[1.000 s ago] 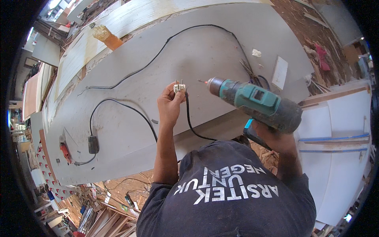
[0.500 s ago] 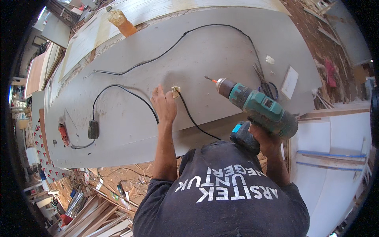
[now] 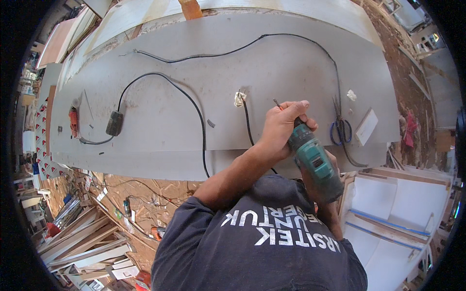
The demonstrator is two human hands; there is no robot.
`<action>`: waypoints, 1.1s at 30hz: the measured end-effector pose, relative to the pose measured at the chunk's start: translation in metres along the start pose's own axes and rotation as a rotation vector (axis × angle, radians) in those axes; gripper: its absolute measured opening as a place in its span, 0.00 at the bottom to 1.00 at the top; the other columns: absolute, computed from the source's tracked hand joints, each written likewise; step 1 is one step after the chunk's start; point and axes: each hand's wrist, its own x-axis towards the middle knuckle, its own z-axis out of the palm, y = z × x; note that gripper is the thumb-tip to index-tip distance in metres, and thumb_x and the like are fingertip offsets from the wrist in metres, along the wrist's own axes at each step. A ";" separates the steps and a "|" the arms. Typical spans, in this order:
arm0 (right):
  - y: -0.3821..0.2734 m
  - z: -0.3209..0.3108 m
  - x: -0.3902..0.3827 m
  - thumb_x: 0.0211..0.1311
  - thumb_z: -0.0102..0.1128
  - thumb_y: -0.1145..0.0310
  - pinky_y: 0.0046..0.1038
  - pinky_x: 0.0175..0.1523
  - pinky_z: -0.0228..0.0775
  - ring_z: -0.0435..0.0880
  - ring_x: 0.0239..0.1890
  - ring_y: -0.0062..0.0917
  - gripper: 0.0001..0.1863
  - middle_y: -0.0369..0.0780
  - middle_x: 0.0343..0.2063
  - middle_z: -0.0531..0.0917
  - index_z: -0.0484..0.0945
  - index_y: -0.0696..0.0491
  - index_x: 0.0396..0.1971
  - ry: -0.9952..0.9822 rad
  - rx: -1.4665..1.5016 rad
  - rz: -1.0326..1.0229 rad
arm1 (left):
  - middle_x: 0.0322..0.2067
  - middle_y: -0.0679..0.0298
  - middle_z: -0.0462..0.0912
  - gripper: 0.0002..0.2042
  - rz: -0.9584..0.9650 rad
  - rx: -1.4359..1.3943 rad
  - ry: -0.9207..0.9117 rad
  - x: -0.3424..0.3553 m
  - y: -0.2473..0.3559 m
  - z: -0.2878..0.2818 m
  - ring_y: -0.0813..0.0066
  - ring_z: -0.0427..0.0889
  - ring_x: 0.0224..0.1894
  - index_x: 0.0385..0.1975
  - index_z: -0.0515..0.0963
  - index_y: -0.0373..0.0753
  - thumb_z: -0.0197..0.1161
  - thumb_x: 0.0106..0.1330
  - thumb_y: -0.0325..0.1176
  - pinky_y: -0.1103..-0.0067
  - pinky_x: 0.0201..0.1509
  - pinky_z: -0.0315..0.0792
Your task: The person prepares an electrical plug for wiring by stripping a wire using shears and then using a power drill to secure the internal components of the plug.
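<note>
A teal and black cordless drill (image 3: pixel 315 157) points away from me at the right of the grey board (image 3: pixel 160 106). My left hand (image 3: pixel 283 127) is closed around its chuck, and the bit (image 3: pixel 276 103) sticks out beyond the knuckles. Behind the drill body, my right hand (image 3: pixel 326 170) grips the handle; most of its fingers are hidden. Left of the hands lies a whitish plug (image 3: pixel 240 99) on a black cord (image 3: pixel 247 119). Blue-handled scissors (image 3: pixel 341 128) rest just right of the drill.
A long black cable (image 3: pixel 213 56) curves across the far side. Another cord leads to a dark box (image 3: pixel 114 123), with a red-handled tool (image 3: pixel 74 121) further left. A white block (image 3: pixel 367 126) lies at right. Wood strips (image 3: pixel 82 237) are heaped on the floor.
My left hand has left the board near the plug and moved right onto the drill's chuck. The drill has turned to point more straight ahead. My view has shifted.
</note>
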 end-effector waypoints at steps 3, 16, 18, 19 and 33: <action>0.008 0.003 0.011 0.57 0.73 0.71 0.33 0.54 0.74 0.83 0.47 0.28 0.22 0.39 0.45 0.82 0.77 0.55 0.52 0.159 0.029 -0.292 | 0.23 0.57 0.80 0.12 0.007 0.023 0.016 0.001 0.003 0.001 0.64 0.85 0.29 0.27 0.73 0.38 0.65 0.67 0.37 0.69 0.39 0.82; 0.049 0.062 0.069 0.61 0.68 0.70 0.31 0.53 0.72 0.80 0.47 0.25 0.18 0.39 0.44 0.82 0.77 0.57 0.50 0.322 0.451 -0.239 | 0.43 0.56 0.79 0.13 0.233 -0.154 0.062 0.037 0.012 -0.032 0.67 0.80 0.47 0.44 0.75 0.38 0.63 0.69 0.40 0.70 0.53 0.73; 0.083 0.086 0.081 0.63 0.66 0.71 0.30 0.51 0.72 0.80 0.44 0.24 0.13 0.37 0.42 0.82 0.80 0.57 0.46 0.367 0.516 -0.074 | 0.36 0.66 0.75 0.18 0.662 0.399 0.344 0.049 0.011 -0.072 0.74 0.73 0.46 0.47 0.72 0.34 0.69 0.64 0.37 0.70 0.52 0.70; 0.061 0.078 0.094 0.63 0.66 0.69 0.34 0.45 0.74 0.83 0.40 0.30 0.12 0.40 0.37 0.85 0.81 0.57 0.44 0.390 0.576 -0.171 | 0.35 0.64 0.76 0.20 0.831 0.680 0.519 0.054 0.013 -0.098 0.71 0.75 0.44 0.47 0.73 0.33 0.70 0.63 0.38 0.70 0.51 0.71; 0.078 0.086 0.091 0.62 0.66 0.72 0.33 0.52 0.70 0.77 0.43 0.28 0.14 0.38 0.40 0.80 0.78 0.57 0.46 0.551 0.417 -0.030 | 0.25 0.64 0.84 0.08 0.610 1.048 0.671 0.068 0.015 -0.164 0.76 0.78 0.26 0.32 0.84 0.33 0.68 0.64 0.33 0.77 0.35 0.73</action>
